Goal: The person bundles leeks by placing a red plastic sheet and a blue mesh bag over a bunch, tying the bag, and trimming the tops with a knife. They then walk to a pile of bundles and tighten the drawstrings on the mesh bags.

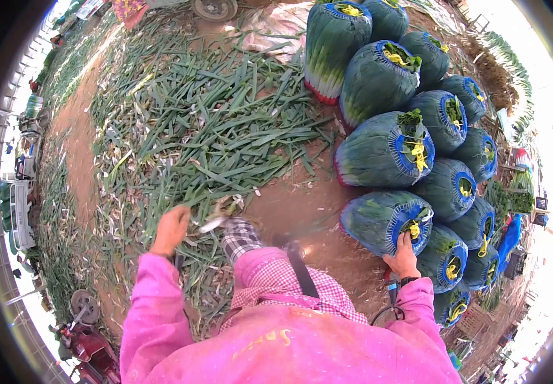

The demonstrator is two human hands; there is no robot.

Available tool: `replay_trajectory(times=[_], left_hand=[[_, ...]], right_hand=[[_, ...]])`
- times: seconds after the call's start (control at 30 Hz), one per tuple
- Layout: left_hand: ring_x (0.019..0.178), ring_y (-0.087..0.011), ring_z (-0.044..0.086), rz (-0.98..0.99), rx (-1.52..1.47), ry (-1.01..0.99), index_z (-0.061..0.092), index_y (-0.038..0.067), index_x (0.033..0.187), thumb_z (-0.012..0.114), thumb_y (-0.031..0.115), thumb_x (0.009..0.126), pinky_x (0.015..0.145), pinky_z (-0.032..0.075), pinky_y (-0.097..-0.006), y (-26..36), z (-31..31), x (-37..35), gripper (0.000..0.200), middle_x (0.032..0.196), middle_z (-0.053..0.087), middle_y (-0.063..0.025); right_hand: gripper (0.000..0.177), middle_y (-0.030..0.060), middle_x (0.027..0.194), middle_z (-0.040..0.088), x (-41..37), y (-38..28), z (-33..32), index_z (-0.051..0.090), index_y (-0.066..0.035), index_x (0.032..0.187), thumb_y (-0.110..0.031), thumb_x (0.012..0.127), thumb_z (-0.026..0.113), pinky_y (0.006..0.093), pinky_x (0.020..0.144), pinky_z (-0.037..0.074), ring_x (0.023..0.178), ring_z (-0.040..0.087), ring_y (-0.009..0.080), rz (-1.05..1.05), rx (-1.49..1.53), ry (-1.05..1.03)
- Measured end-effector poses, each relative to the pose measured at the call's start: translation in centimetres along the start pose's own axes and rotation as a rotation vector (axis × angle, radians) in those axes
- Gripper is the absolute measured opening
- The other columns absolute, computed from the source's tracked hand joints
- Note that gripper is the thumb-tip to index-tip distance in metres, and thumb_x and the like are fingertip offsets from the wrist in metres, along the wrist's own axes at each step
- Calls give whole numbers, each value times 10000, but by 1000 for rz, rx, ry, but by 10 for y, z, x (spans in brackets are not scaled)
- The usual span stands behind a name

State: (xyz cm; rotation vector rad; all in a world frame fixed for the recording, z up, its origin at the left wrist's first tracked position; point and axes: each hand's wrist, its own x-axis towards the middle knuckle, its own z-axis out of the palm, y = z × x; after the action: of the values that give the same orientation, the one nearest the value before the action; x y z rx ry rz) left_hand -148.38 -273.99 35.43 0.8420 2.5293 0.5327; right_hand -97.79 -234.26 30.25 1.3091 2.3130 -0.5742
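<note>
My right hand [402, 258] rests against the drawstring end of a stuffed mesh sack [376, 221], near its yellow tie [414, 228]. Its fingers are stretched over the blue rim, and the thumb lies apart from them. Long green leafy stalks, which look like leeks or big green onions, fill the sack. Out to the other side, my left hand [171, 229] hangs in the air above loose cut leaves [225, 141]. The fingers of that hand are loosely extended, with nothing visible in them.
Several similar sacks [385, 150] stand packed in rows at the right. Cut leaves and pale scraps cover the ground ahead and left. A wheel [215, 8] and a pale sheet [276, 29] lie at the far side. A red vehicle [91, 345] stands at lower left.
</note>
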Motion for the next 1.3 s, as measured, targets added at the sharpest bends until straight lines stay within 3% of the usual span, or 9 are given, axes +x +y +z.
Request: replay_trajectory(times=[0.2, 0.27, 0.33, 0.43, 0.6, 0.67, 0.87, 1.1, 1.3], left_hand=[[861, -447, 593, -533, 301, -255, 633, -9, 902, 487, 286, 864, 733, 464, -504, -171, 67, -260, 331, 876, 623, -267], [848, -408, 620, -761, 226, -293, 668, 19, 850, 498, 273, 847, 733, 483, -496, -138, 87, -342, 306, 857, 651, -215], [853, -312, 652, -421, 401, -728, 687, 72, 855, 521, 290, 820, 745, 508, -453, -177, 158, -445, 277, 889, 674, -154], [912, -333, 636, -705, 63, -622, 683, 73, 934, 521, 351, 830, 790, 488, -444, -115, 199, -475, 338, 958, 661, -178], [910, -372, 628, -876, -273, -514, 664, 16, 973, 576, 372, 820, 776, 486, -409, 28, 199, -369, 397, 969, 649, -222], [805, -332, 658, -692, -348, -384, 659, -9, 946, 590, 312, 818, 723, 504, -388, 10, 211, -347, 352, 893, 666, -201], [632, -171, 646, -832, -591, -86, 668, -12, 900, 568, 218, 835, 600, 508, -321, -41, 161, -330, 259, 751, 663, -127], [693, -215, 663, -748, -272, -102, 665, 11, 896, 552, 233, 841, 652, 505, -358, -167, 160, -317, 255, 714, 669, -112], [761, -331, 654, -516, -430, 47, 637, -26, 958, 537, 211, 854, 709, 499, -397, -62, 85, -203, 277, 854, 663, -194]], right_hand=[[950, 293, 1475, 162, 8, 2, -9, 257, 79, 1384, -303, 640, 708, 385, 1059, 337, 1347, 266, 391, -15, -18, -65], [936, 304, 1465, 178, 9, 0, -14, 272, 91, 1375, -310, 648, 704, 385, 1058, 338, 1337, 284, 396, -21, -28, -84], [929, 311, 1459, 187, 11, 2, -15, 283, 97, 1368, -314, 649, 704, 387, 1058, 337, 1331, 296, 401, -26, -40, -111], [928, 331, 1446, 197, 17, -5, -26, 299, 109, 1356, -344, 654, 702, 387, 1050, 348, 1324, 305, 407, -30, -114, -176], [915, 343, 1418, 249, 19, -6, -42, 339, 109, 1335, -380, 654, 705, 397, 993, 413, 1243, 420, 415, -59, -132, -246], [937, 341, 1416, 264, 21, -1, -37, 344, 95, 1344, -424, 659, 717, 397, 985, 418, 1223, 444, 413, -82, -177, -207], [904, 333, 1420, 264, 18, 8, -7, 359, 98, 1330, -399, 666, 718, 390, 991, 416, 1214, 454, 404, -32, -138, -64], [866, 303, 1448, 240, 11, 12, -1, 378, 87, 1332, -368, 672, 707, 375, 1039, 364, 1287, 378, 385, -30, -12, -8], [873, 291, 1453, 244, 14, 13, -1, 385, 78, 1333, -388, 669, 707, 377, 1041, 359, 1284, 380, 387, -18, 34, -6]])
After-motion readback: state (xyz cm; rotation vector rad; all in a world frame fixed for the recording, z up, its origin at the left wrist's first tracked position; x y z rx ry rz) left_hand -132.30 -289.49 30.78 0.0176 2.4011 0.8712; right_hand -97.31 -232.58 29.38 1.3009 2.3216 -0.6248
